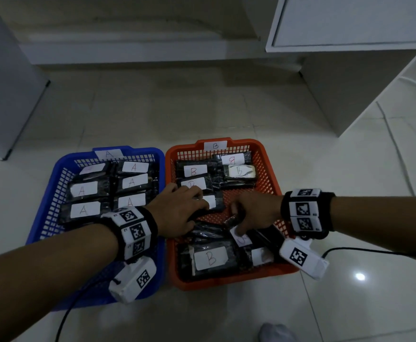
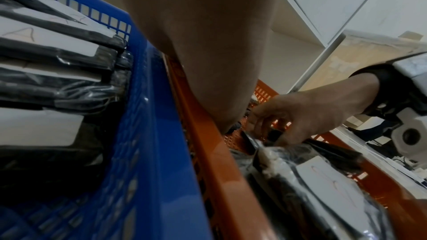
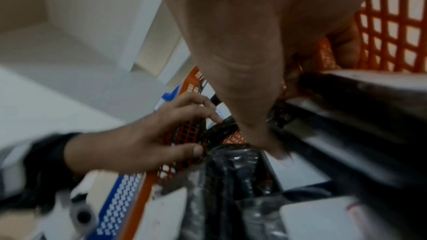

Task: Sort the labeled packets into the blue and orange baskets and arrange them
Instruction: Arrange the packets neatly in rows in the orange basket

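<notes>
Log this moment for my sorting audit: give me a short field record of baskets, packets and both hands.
blue basket: left; tagged A; A packets in two neat columns
orange basket: right; tagged B; B packets loosely piled near the front, neater at the back
left hand: inside the orange basket, fingers on a packet mid-basket
right hand: inside the orange basket, fingers curled on a tilted packet
floor: pale tiles, no loose packets seen

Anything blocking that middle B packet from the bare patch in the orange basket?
Nothing visible. Both the left hand and the right hand grip the B packet, beside bare orange basket floor.
</notes>
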